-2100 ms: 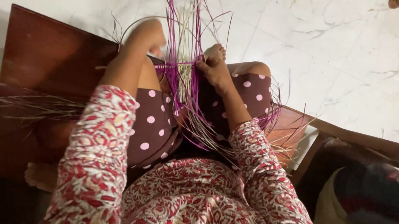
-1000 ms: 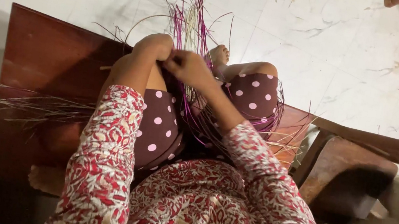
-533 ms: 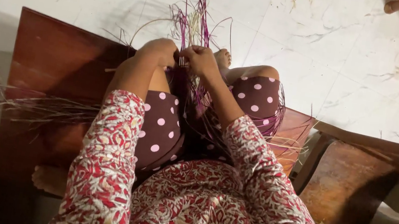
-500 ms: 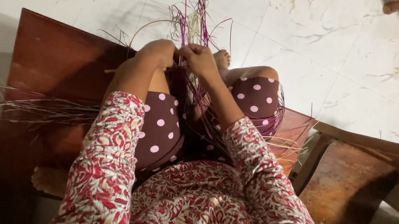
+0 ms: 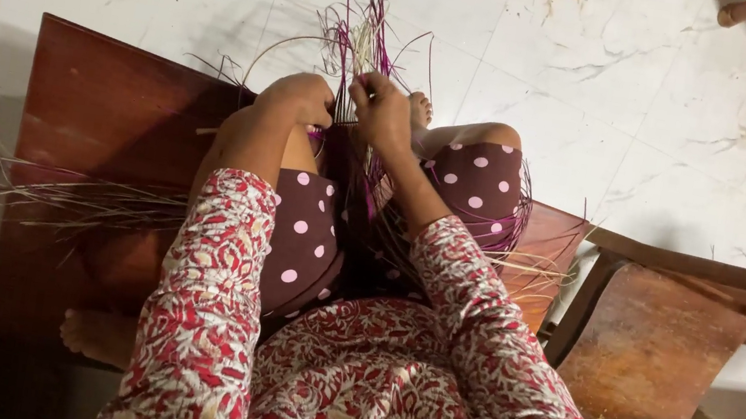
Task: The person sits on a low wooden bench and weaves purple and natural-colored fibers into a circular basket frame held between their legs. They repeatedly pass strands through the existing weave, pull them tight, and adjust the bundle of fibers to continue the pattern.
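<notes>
Loose pale strands (image 5: 89,197) fan out over the brown wooden board (image 5: 112,111) at far left. Left hand (image 5: 299,98) curled, fingers pinching the purple and pale weaving strands (image 5: 358,45) that rise between the knees; exact finger contact is hard to make out. Right hand (image 5: 383,113) just beside it, fingers pressed onto the same bundle; wooden chair (image 5: 660,331) at right.

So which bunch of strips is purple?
The upright bunch of strips between both hands; the loose pile of strips lying flat on the wooden board is pale straw-coloured.
</notes>
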